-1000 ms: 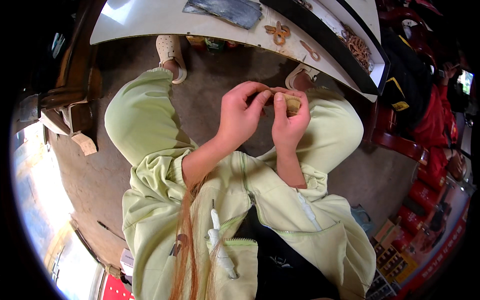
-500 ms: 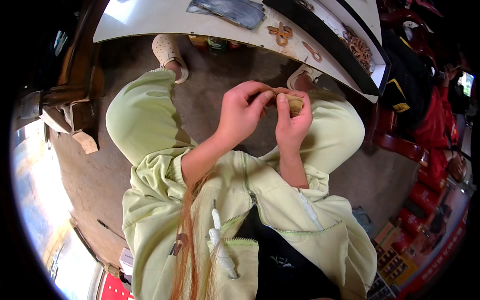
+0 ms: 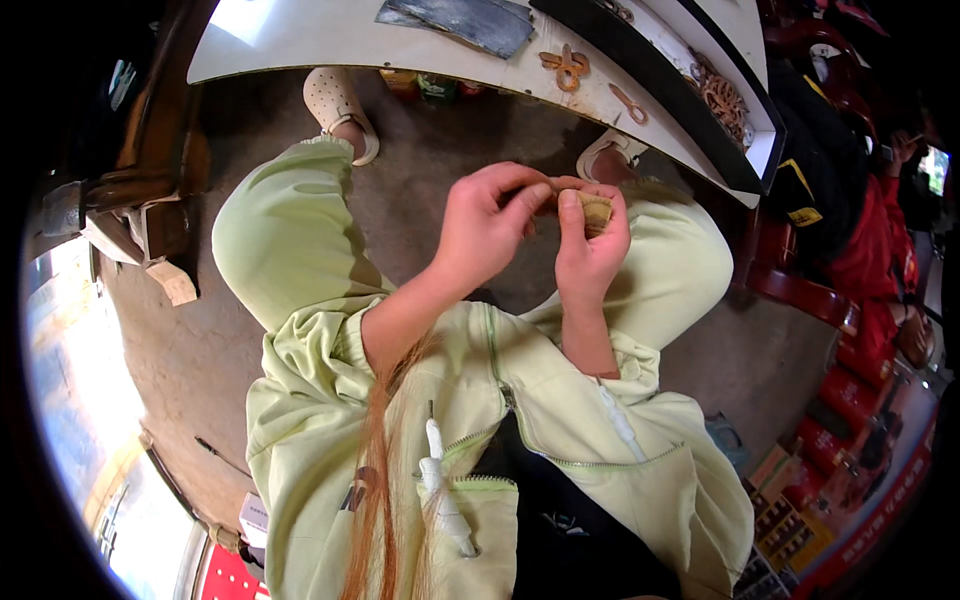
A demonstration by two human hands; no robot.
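Both of my hands meet in front of me, above my lap and below the table edge. My left hand (image 3: 490, 225) pinches a small brown piece (image 3: 551, 197), mostly hidden by the fingers. Its kind cannot be made out. My right hand (image 3: 588, 258) holds a folded tan sheet (image 3: 596, 211) that looks like worn sandpaper, thumb pressed over it. The fingertips of both hands touch around the brown piece.
On the white table (image 3: 330, 45) lie dark grey sheets (image 3: 460, 25), a brown looped cutout (image 3: 566, 68) and a slimmer ring-ended piece (image 3: 628, 103). A black-sided tray (image 3: 655, 85) holds several brown pieces (image 3: 722, 100). A person in red (image 3: 880, 240) sits at the right.
My right hand has shifted slightly to the right with the tan sheet, and its fingers have moved a little. My left hand stays nearly in place.
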